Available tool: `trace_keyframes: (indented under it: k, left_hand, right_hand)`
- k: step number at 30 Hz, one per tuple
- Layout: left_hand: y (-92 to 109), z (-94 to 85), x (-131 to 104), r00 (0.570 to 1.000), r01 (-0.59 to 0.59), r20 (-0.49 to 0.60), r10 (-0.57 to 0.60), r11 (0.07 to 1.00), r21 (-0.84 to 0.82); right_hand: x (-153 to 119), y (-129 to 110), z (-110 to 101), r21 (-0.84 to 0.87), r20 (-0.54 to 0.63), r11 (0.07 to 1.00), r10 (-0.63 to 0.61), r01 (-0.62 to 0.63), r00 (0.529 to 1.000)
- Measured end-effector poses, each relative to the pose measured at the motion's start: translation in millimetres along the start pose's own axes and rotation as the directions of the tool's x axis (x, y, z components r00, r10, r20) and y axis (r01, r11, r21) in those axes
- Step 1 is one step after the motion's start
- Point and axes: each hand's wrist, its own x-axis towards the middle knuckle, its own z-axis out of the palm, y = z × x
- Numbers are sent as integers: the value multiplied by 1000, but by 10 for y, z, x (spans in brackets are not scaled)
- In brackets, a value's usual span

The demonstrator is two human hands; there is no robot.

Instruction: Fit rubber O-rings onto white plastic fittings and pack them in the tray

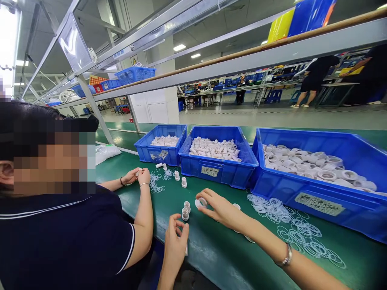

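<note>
My right hand [222, 209] reaches over the green bench and pinches a white plastic ring [200, 202] between thumb and fingers. Near the bench's front edge is my left hand [177, 241], its fingers curved and the thumb held apart from them. A white sliver [186, 249] shows beside the left palm; whether the hand touches it is unclear. Just beyond the left fingertips stand two white flanged plastic fittings [185, 213], upright and close together. More white rings [236, 206] lie partly hidden behind my right forearm. Thin clear sealing rings [272, 209] lie in loose heaps to the right.
Blue bins [217, 174] of white plastic parts line the back of the bench [211, 257]. At left, a co-worker [69, 237] handles a small white part with both hands. More fittings [184, 182] stand near the co-worker's rings [157, 188]. A shelf rail [193, 76] crosses overhead.
</note>
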Motion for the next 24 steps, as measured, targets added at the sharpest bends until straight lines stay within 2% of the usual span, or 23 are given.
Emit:
trace_keyframes:
  k: [2, 4, 9, 12, 17, 21, 24]
  left_hand:
    - [10, -21, 112, 1000, -7, -26, 13, 977, 212]
    - [26, -2, 205, 1000, -6, 2, 6, 936, 353]
    - [20, 24, 304, 996, -90, 68, 64, 857, 508]
    - [-21, -25, 321, 995, -99, 51, 85, 833, 544]
    - [-33, -88, 357, 997, -77, 53, 57, 819, 568]
    - [-4, -132, 308, 999, -33, 34, 18, 868, 496]
    - [-9, -190, 182, 1000, 12, -1, -13, 935, 356]
  right_hand:
    - [130, -4, 80, -67, -17, 997, -46, 45, 999]
    - [235, -18, 166, -101, -11, 993, -67, 65, 998]
    - [382, -24, 333, -182, 69, 975, -119, 130, 991]
    - [439, 10, 414, -249, 123, 955, -136, 163, 983]
    - [485, 65, 527, -341, 197, 917, -143, 205, 970]
    - [379, 39, 503, -381, 212, 899, -142, 215, 967]
    - [183, 21, 442, -395, 214, 893, -138, 215, 967]
